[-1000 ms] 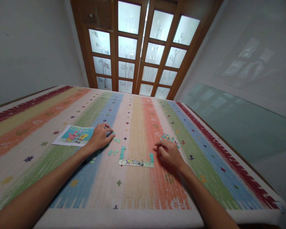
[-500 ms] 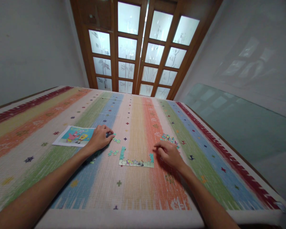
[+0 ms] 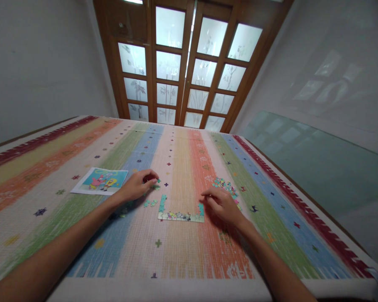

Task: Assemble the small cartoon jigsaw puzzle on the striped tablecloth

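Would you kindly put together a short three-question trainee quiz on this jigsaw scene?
1. True or false: the reference picture lies on the left hand's side.
2. The heap of loose pieces sits nearest: A) the right hand B) the left hand C) the door.
3. What shape is the assembled puzzle section?

Key: 1 true. 2 A. 3 A bottom strip with short uprights at both ends.

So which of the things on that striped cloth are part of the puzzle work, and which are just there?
In use:
- left hand, at loose teal pieces
- right hand, beside the joined puzzle edge
- heap of pieces
- cartoon reference picture

Just there:
- striped cloth
- wooden doors
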Motion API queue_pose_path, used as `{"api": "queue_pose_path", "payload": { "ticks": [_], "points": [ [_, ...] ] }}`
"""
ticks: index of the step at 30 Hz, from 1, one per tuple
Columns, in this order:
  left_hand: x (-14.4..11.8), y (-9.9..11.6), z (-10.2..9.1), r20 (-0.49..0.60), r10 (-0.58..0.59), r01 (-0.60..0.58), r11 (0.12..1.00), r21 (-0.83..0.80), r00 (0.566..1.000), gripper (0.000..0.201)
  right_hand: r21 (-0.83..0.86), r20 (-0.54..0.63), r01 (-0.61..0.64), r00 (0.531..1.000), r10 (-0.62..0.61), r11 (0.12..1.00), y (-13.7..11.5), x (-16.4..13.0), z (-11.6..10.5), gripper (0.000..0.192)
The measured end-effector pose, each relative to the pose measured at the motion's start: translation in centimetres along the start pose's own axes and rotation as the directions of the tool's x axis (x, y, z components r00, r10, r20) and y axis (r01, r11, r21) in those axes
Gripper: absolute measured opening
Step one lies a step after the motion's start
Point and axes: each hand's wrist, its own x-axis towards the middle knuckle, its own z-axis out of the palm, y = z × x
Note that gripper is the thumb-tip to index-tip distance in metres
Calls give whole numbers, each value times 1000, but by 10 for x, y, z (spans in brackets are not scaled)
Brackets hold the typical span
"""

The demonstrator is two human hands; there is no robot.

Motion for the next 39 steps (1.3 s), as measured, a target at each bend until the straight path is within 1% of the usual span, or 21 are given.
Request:
{"api": "queue_pose_path", "payload": {
  "ticks": [2,3,6,8,10,13,15,18,21,23,26,29,31,33,36,39],
  "points": [
    [-4,12,6,44,65,-59,990,-131,997,23,65,55,-35,998,31,997,-6,0,-1,17],
    [-7,18,10,85,88,-70,979,-190,993,23,104,87,-48,995,39,993,-10,0,-1,17],
    [-14,33,22,181,98,-29,936,-351,979,24,243,152,-70,988,34,968,-19,0,0,19],
    [-18,41,29,209,93,1,912,-411,973,24,325,183,-89,983,30,942,-25,-1,4,19],
    [-21,47,34,217,95,4,909,-417,972,22,389,216,-115,976,31,914,-31,-3,9,19],
    [-27,53,40,226,123,-22,915,-404,966,21,458,252,-153,967,37,875,-39,-6,18,21],
    [-30,56,44,226,142,-37,910,-414,964,20,479,281,-166,959,28,862,-44,-8,24,22],
    [-33,61,49,223,164,-61,911,-407,961,19,473,315,-167,949,11,865,-48,-11,30,21],
    [-34,64,50,218,191,-102,926,-363,957,18,452,300,-144,954,2,880,-47,-10,31,21],
    [-34,64,49,191,209,-146,943,-300,959,19,436,269,-120,963,-3,892,-41,-7,28,23],
    [-33,59,44,106,278,-267,958,-105,955,23,389,192,-134,979,62,912,-24,-1,20,25],
    [-34,47,36,63,365,-370,920,129,929,22,348,109,-215,976,188,913,-4,3,9,22],
    [-35,39,31,73,390,-397,892,218,918,20,354,108,-274,962,252,894,7,5,3,22],
    [-37,32,26,112,403,-418,870,261,909,19,366,124,-314,950,288,876,13,5,0,25],
    [-39,27,21,162,419,-449,845,291,893,21,379,126,-324,946,299,867,15,5,1,25],
    [-39,25,20,189,421,-460,832,311,887,22,340,123,-300,954,274,891,12,5,4,19]
  ]
}}
